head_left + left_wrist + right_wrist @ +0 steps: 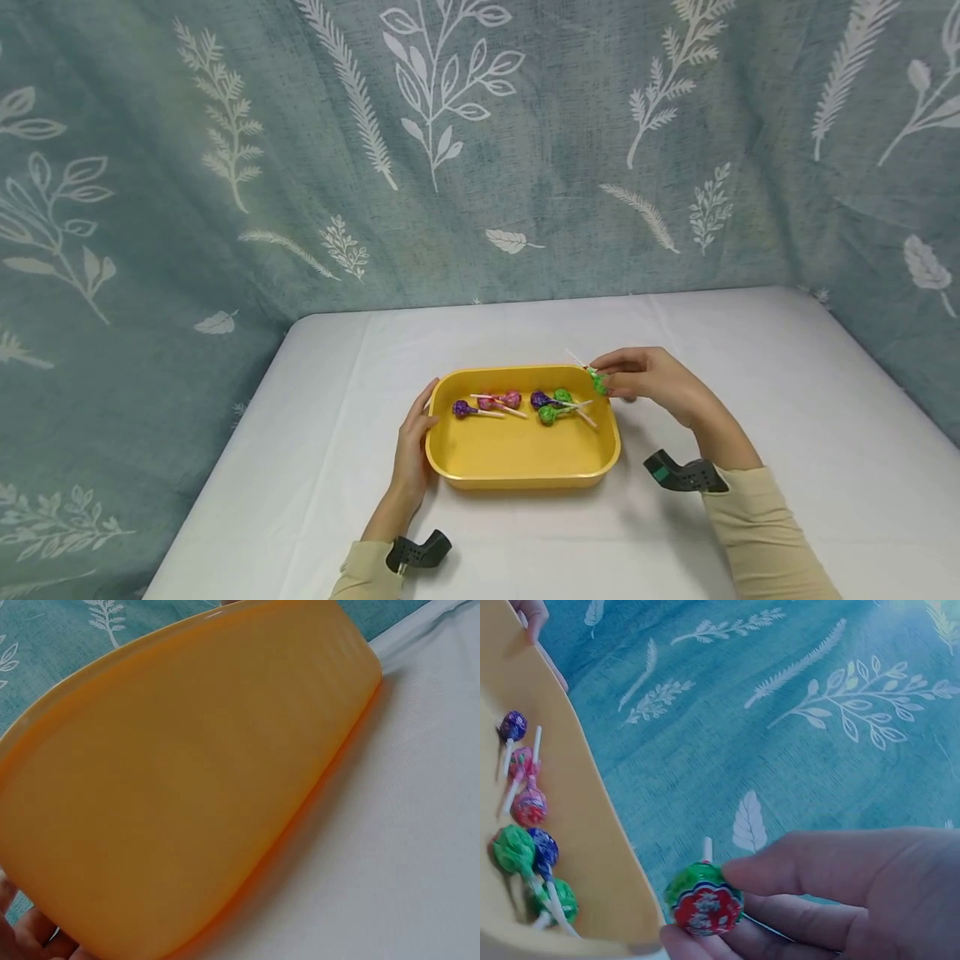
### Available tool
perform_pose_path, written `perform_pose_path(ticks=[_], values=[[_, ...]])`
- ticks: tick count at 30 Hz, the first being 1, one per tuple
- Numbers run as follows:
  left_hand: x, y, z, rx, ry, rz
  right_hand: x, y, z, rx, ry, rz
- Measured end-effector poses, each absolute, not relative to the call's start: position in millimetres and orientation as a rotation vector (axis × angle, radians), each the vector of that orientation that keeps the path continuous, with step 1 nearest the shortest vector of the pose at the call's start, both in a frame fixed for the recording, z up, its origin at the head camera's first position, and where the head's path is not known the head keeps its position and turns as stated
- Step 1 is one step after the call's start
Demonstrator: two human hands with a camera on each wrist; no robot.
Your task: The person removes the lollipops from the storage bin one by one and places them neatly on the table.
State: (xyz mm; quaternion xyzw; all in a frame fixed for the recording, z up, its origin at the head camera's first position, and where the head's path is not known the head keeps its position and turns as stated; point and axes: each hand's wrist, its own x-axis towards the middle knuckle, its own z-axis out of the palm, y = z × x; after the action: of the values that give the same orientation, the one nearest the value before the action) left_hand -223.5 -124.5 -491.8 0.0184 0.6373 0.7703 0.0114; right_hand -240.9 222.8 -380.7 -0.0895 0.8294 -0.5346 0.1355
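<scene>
My right hand [660, 385] pinches a green-wrapped lollipop [705, 900] at the right rim of a yellow tray [517, 458]; its red label faces the wrist camera and its white stick points away. On the tray's left side my left hand [411, 446] grips the rim, thumb over the edge and fingers outside. Inside the tray, toward the back, lie a purple lollipop [461, 409] and two pink ones [513, 400] on the left. Right of them, a second purple lollipop [539, 400] and two green ones [548, 415] lie with crossed sticks. The left wrist view shows mostly the tray's outer wall [187, 780].
The tray is over a table with a white cloth [360, 433]. Behind the table hangs a teal curtain [480, 225] printed with white leaves. Dark camera bands [684, 473] sit at both wrists, over beige sleeves [768, 533].
</scene>
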Motion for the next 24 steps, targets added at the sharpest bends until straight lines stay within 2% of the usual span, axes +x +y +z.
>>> perform_pose_path(ticks=[11, 24], values=[[-224.6, -124.1, -492.7, 0.065, 1.994, 2.406, -252.0, 258.2, -392.7, -0.050, 2.505, -1.643], [-225.3, -125.1, -494.7, 0.092, 1.999, 2.402, -282.7, 298.9, -449.3, 0.256, 2.543, -1.732]])
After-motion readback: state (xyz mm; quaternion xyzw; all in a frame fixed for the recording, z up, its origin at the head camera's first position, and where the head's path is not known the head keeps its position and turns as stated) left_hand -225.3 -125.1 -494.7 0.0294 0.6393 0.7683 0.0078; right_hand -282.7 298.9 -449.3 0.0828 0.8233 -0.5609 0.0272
